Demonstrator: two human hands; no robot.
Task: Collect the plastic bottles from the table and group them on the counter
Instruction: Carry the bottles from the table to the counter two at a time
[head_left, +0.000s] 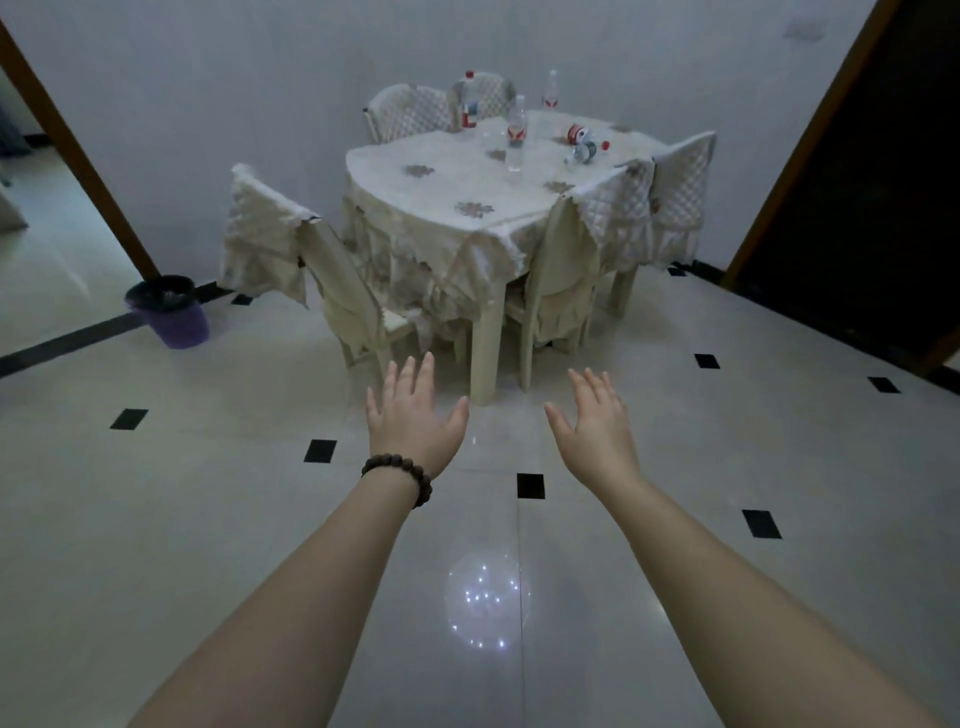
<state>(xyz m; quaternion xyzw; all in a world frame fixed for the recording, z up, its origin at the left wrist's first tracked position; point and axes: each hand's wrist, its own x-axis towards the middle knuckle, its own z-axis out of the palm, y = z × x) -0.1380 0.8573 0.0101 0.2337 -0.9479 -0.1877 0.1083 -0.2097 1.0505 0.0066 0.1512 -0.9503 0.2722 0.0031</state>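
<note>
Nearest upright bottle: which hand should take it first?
Marginally right. Both hands, left and right, are open, empty and far from the table; the bottle stands slightly toward the right one.

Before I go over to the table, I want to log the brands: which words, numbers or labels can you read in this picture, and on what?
No text is readable.
Big standing bottle: red and white label, too small and blurred.
Front standing bottle: red label, blurred.
Back standing bottle: red label, too small.
Lying bottles: labels blurred.
Tablecloth: flower patterns only, no writing.
</note>
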